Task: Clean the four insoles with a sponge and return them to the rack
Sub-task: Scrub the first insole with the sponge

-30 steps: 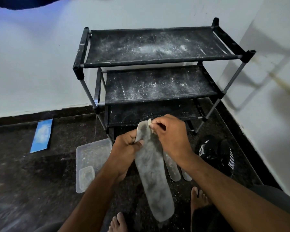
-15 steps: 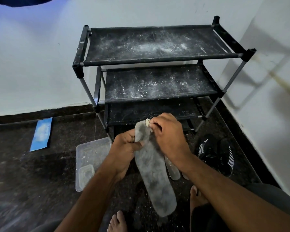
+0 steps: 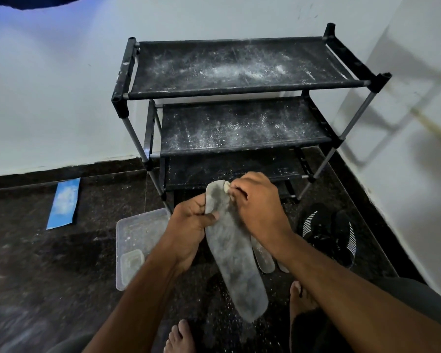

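Observation:
My left hand (image 3: 190, 226) grips a long grey dusty insole (image 3: 236, 266) near its upper end, thumb across its front. The insole hangs tilted, its lower end toward my feet. My right hand (image 3: 257, 207) pinches a small pale sponge (image 3: 226, 186) against the insole's top right edge. Two more grey insoles (image 3: 264, 258) lie on the dark floor under my right forearm, partly hidden. The black three-shelf rack (image 3: 239, 90) stands behind, its fabric shelves speckled with white powder and bare of insoles.
A clear plastic tray (image 3: 138, 230) holding a small clear tub (image 3: 131, 261) sits on the floor left of my left arm. A pair of black shoes with white stripes (image 3: 329, 233) lies at the right by the wall. A blue strip (image 3: 64, 202) lies at the left. My bare feet (image 3: 301, 299) are below.
My right hand and the sponge have shifted slightly along the insole's top edge. The insole's lower end has swung a little to the right. My left hand keeps its hold.

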